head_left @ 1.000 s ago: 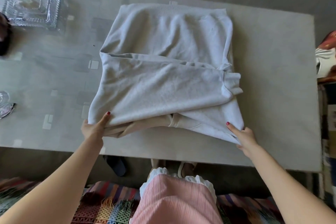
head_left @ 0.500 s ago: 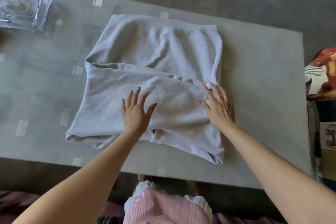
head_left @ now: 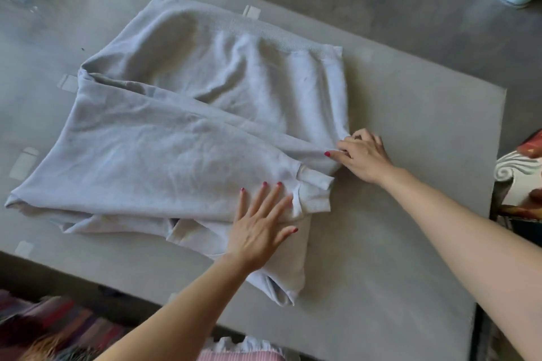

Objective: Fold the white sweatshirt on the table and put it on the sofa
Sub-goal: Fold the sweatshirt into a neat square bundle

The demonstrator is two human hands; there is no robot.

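A: 1 white sweatshirt (head_left: 187, 138), half folded, fills the table's (head_left: 410, 184) centre-left.

B: Why the left hand (head_left: 261, 226) flat, fingers spread?

A: It pins the sleeves at lower centre while the right hand (head_left: 362, 155) pinches the right edge, probably squaring it.

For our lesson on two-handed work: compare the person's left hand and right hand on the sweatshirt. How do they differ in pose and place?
The left hand lies flat with fingers spread; the right hand has fingers curled, pinching cloth. The left hand presses on top of the white sweatshirt near the sleeve cuff; the right hand grips its right edge, farther from the person. Both touch the sweatshirt, which lies on the table.
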